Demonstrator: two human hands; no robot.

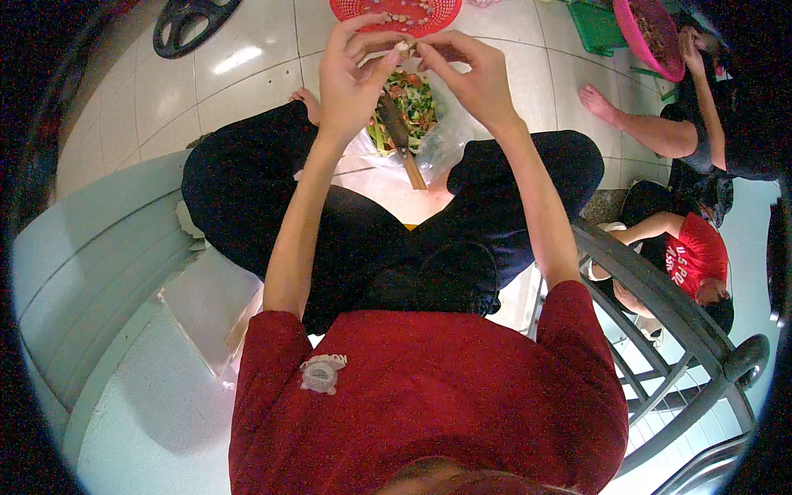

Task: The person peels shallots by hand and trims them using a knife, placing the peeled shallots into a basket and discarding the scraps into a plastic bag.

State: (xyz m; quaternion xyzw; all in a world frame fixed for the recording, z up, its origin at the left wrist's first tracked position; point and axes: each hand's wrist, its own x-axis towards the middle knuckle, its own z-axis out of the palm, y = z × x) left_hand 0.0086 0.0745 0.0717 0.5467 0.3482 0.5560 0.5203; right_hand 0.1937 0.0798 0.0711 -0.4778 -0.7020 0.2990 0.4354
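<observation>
Between my two hands is a small whitish-brown garlic clove (403, 49), pinched at the fingertips. My left hand (353, 70) closes thumb and fingers on it from one side. From the other side, my right hand (474, 73) pinches its edge with thumb and forefinger. Below the hands lies a clear plastic bag (450, 124) holding green, orange and pale vegetable scraps (417, 97). A knife (397, 128) with a wooden handle rests across the scraps, its handle toward me. Just beyond my fingers sits a red colander (445, 15) with several small pale cloves in it.
White floor tiles (256, 87) surround the bag. At the right, a person (697, 115) sits by a pink basin (648, 41) and a green stool (590, 29). Another person in a red shirt (701, 247) is behind a grey metal railing (660, 289). A black wheel-like object (194, 25) lies upper left.
</observation>
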